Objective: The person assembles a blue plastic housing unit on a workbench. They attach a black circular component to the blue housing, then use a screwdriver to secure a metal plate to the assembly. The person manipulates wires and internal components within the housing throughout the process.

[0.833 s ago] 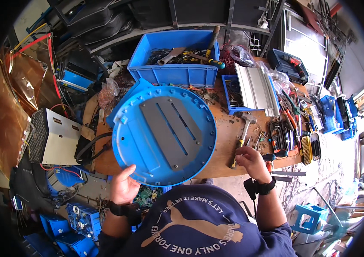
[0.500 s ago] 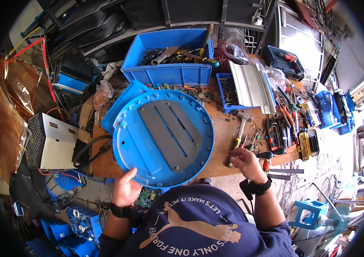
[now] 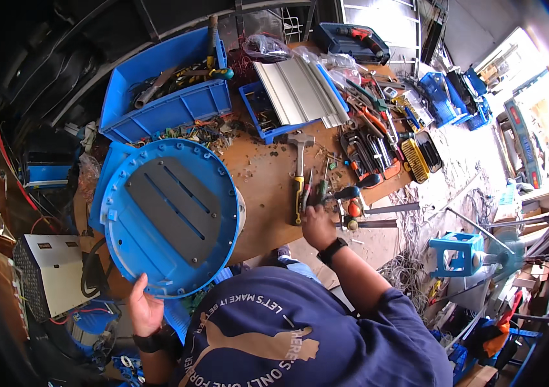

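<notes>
A round blue plastic cover (image 3: 119,258) with a dark grey slotted plate (image 3: 174,213) screwed inside it lies at the left of the bench. My left hand (image 3: 145,308) grips its near rim, thumb at the edge and the other fingers partly hidden. Among the hand tools by the bench's front edge, my right hand (image 3: 319,229) is closed, fingertips down beside screwdriver handles. What those fingers hold, if anything, is hidden. Just left of them lies a hammer (image 3: 299,177) with a yellow and black handle. A screwdriver with a dark handle (image 3: 346,193) lies to the right.
Behind the cover stands a blue crate (image 3: 171,115) of tools. Grey metal profiles (image 3: 297,90) rest over a smaller blue bin (image 3: 258,122). Hex keys (image 3: 368,151), a yellow brush (image 3: 414,161) and pliers crowd the bench's right. A blue stool (image 3: 458,255) stands on the cable-strewn floor.
The view has swung to the right, so the bench appears farther left. My right hand has moved from the end of the hammer handle to the screwdrivers. My left hand stays at the cover's rim.
</notes>
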### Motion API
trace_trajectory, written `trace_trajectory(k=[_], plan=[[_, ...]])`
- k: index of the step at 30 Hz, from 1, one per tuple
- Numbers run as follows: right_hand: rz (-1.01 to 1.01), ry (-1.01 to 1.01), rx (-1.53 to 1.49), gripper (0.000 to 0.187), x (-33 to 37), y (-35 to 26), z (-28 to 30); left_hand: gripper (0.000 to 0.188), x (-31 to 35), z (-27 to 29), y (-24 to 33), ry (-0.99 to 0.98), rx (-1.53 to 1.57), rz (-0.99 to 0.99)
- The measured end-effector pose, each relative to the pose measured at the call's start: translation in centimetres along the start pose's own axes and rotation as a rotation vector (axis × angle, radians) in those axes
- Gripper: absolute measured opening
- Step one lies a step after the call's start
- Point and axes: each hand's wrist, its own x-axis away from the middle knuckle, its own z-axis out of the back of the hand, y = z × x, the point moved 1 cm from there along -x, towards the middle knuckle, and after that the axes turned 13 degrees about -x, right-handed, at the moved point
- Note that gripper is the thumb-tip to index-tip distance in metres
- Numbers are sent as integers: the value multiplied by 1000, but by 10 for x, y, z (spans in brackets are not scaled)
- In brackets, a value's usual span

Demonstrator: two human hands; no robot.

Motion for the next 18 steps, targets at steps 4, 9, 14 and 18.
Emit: trace_trajectory(k=[4,9,14,18], plan=[[-139,129,-10,37,-13,6,-7,31,9,-9,8,32,-231,7],[-373,54,-95,49,-20,11,1,32,3,-8,1,68,-377,77],[-439,-15,-122,64,-30,30,-11,31,2,-3,-3,25,-355,115],[-356,63,-33,69,-37,67,-37,31,1,-5,2,-11,-354,161]])
